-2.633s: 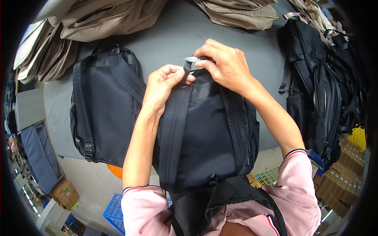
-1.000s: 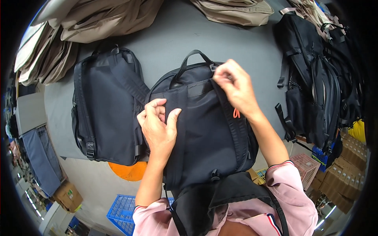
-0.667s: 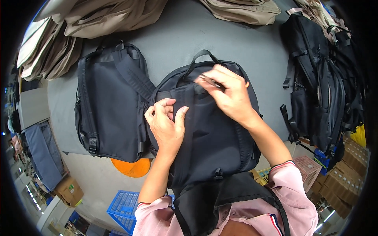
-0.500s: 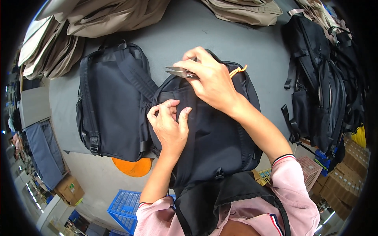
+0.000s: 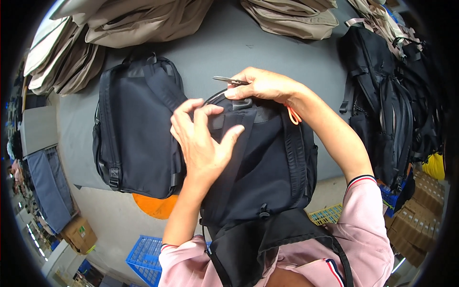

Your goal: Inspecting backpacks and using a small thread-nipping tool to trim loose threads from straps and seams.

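Observation:
A black backpack [image 5: 260, 165] lies on the grey table [image 5: 210, 60] in front of me, strap side up. My right hand [image 5: 270, 86] is closed around a pair of metal thread snips [image 5: 229, 80], blades pointing left. Its thumb rests at the backpack's top edge, beside the handle [image 5: 242, 104]. An orange cord loop [image 5: 293, 115] hangs below that wrist. Over the upper left of the backpack, my left hand [image 5: 203, 143] is open, with thumb and fingers spread by a shoulder strap [image 5: 234, 162]. Whether its fingertips touch the fabric I cannot tell.
Another black backpack [image 5: 136, 129] lies to the left. Beige bags [image 5: 148, 24] are piled at the far left, more beige bags [image 5: 294, 19] at the far middle. Several black backpacks [image 5: 377, 91] are heaped at the right. Below the table edge are a blue crate [image 5: 146, 256] and an orange round top [image 5: 155, 205].
My right hand has moved down onto the backpack's top edge, its wrist turned. My left hand has opened wider and shifted slightly. The backpack's top has been turned, and its handle now shows.

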Motion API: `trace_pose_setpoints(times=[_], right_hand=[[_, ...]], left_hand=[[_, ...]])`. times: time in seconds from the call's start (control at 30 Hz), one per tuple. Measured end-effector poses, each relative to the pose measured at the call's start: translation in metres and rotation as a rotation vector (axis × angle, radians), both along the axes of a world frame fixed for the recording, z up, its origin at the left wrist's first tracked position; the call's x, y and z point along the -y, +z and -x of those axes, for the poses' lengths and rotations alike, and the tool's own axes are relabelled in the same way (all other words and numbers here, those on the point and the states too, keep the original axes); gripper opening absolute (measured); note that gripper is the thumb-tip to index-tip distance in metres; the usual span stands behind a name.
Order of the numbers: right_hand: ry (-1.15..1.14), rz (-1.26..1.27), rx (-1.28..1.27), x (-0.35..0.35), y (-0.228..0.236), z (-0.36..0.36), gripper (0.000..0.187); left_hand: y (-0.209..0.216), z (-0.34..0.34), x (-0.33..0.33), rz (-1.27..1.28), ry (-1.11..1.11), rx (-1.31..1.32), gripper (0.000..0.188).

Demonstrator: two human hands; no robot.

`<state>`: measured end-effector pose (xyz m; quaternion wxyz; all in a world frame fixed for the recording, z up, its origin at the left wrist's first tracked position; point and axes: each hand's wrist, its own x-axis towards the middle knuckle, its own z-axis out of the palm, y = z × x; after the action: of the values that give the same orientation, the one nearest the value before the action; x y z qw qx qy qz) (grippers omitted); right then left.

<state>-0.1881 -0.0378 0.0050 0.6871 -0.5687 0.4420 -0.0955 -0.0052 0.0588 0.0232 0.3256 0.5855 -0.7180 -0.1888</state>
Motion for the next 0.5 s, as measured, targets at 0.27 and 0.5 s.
trace_pose_setpoints(times=[0.27,0.5], right_hand=[[-0.047,-0.106,0.097,-0.005,0.008,0.004,0.025],[-0.049,-0.222,0.097,-0.004,-0.004,0.002,0.028]], left_hand=[[0.003,0.001,0.004,-0.101,-0.141,-0.007,0.047],[-0.016,0.004,0.002,0.021,-0.250,-0.189,0.036]])
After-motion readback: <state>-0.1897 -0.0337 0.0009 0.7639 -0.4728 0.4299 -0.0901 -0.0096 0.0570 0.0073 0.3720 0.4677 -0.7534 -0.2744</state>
